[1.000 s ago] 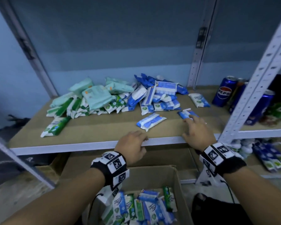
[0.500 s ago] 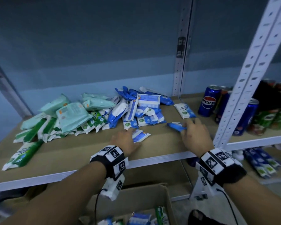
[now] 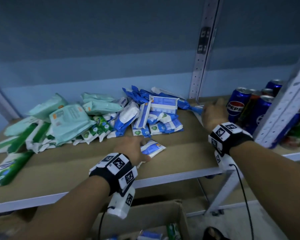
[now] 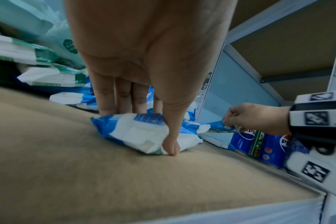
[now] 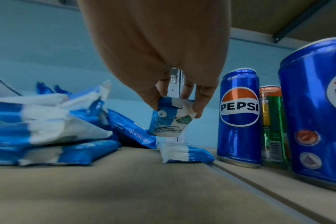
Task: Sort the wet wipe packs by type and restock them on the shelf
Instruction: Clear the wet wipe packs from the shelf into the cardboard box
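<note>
The left hand (image 4: 144, 63) hides half of a soft crinkled pack (image 4: 142, 133) on the brown shelf (image 3: 180, 153), thumb and fingers closed around it. The right hand (image 5: 163, 60) pinches a small pack (image 5: 169, 119) (print blurred) above the shelf, beside glossy cans (image 5: 239, 115).

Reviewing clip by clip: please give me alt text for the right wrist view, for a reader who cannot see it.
The right hand pinches a small blue-and-white wipe pack lifted above the shelf board, over another pack lying flat. A heap of blue-and-white packs lies to its left; upright Pepsi cans and a green can stand to its right.
</note>
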Demonstrator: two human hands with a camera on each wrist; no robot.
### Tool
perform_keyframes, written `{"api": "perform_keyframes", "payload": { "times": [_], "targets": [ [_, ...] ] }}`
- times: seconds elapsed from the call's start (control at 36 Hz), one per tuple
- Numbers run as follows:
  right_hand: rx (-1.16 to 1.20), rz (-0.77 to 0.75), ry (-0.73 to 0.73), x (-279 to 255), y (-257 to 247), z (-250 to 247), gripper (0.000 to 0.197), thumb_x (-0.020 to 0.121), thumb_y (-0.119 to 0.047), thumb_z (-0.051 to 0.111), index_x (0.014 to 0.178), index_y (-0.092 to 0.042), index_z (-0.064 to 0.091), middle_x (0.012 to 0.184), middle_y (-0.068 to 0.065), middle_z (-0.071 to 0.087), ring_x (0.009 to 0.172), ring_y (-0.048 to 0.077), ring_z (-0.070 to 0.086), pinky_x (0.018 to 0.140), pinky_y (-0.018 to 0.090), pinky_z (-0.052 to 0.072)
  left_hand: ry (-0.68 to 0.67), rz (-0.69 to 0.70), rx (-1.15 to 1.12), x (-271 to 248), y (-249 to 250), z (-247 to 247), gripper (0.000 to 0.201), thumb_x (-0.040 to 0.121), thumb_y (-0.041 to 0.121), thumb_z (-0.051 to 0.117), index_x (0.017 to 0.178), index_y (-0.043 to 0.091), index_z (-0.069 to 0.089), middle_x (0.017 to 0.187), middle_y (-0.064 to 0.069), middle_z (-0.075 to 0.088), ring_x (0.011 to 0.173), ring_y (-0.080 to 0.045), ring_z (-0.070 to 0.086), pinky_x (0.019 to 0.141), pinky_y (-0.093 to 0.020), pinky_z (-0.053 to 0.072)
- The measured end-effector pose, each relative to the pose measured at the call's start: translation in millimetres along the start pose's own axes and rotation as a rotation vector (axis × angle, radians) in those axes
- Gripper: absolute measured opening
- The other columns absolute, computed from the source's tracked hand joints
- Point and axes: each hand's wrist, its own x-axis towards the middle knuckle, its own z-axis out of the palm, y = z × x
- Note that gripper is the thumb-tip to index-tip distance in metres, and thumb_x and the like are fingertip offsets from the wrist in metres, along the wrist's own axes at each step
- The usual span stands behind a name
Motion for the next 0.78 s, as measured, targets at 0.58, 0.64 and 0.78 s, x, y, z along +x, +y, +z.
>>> {"api": "perform_keyframes", "payload": {
  "times": [0.58,0.64,0.78],
  "targets": [
    [0.017,-0.030,-0.293,-18.2,16.1,-7.5,0.065,0.083,-0.030,0.075,0.139,-0.015,0.046,0.131,0.011,0.056,0.114,0.029,0.057,0.089,0.034,0.051,0.081,-0.020,0.030,-13.9,8.2,3.6,0.052,0.080,0.051,0.071,0.128,0.036,0.055,0.117,0.000,0.063,0.108,-0.021,0.058,0.078,-0.027,0.043],
    [0.024,-0.033,-0.298,-35.7,17.6,-13.0,0.059,0.081,-0.030,0.075,0.133,-0.016,0.050,0.121,0.010,0.060,0.104,0.027,0.060,0.081,0.031,0.052,0.071,-0.016,0.039,-18.8,10.7,3.3,0.057,0.082,0.051,0.069,0.134,0.038,0.050,0.120,-0.003,0.062,0.109,-0.023,0.058,0.080,-0.029,0.045],
    [0.043,-0.080,-0.327,-80.7,14.8,-25.4,0.047,0.075,-0.032,0.078,0.111,-0.018,0.052,0.102,0.005,0.059,0.093,0.025,0.059,0.076,0.033,0.053,0.061,-0.018,0.027,-37.6,12.7,8.8,0.071,0.085,0.047,0.070,0.145,0.037,0.035,0.126,-0.006,0.060,0.112,-0.026,0.057,0.080,-0.031,0.045]
  ]
}}
